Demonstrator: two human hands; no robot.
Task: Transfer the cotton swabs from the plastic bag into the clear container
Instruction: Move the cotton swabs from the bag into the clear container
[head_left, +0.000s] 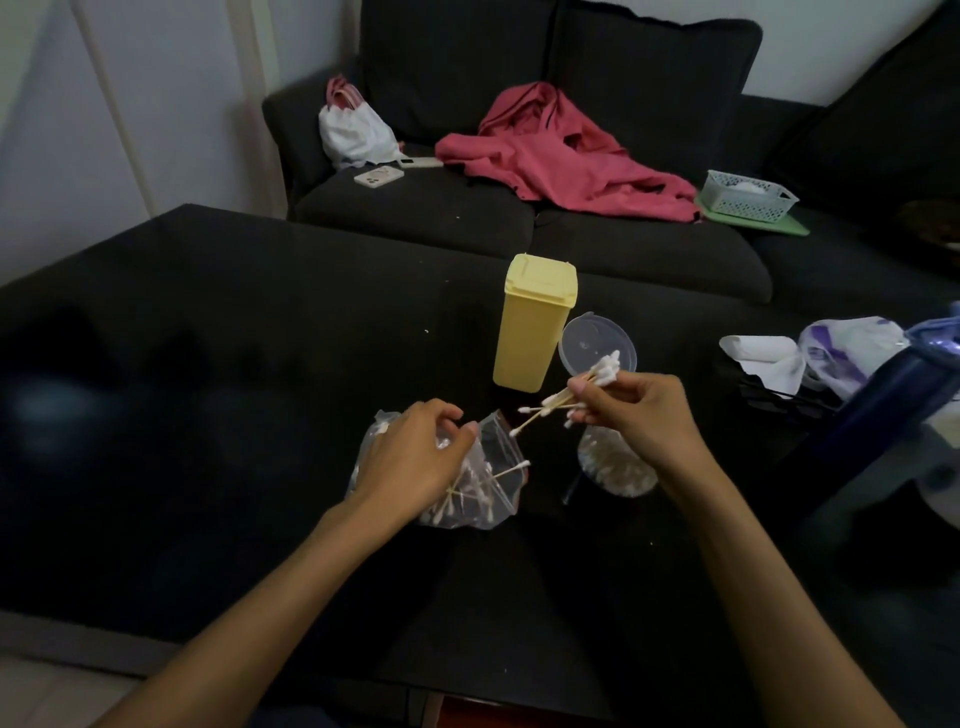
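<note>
The right hand is raised just above the container, fingers curled round a bunch of swabs; their white tips fan out on both sides of the fingertips, some pointing toward the lid, others toward the bag. The container sits on the dark table below that hand, already holding a layer of swabs, partly hidden by the wrist.

The left hand rests on the bag, fingers bent and pinching the plastic near its open mouth. More swabs lie inside the bag, and one pokes out of the opening toward the container.

Behind the hands a yellow box stands upright, the clear lid lying flat just beside it. Across the table, a sofa carries a pink garment, a white sack, a phone and a basket. At the right edge stands a blue bottle beside crumpled paper and plastic.
</note>
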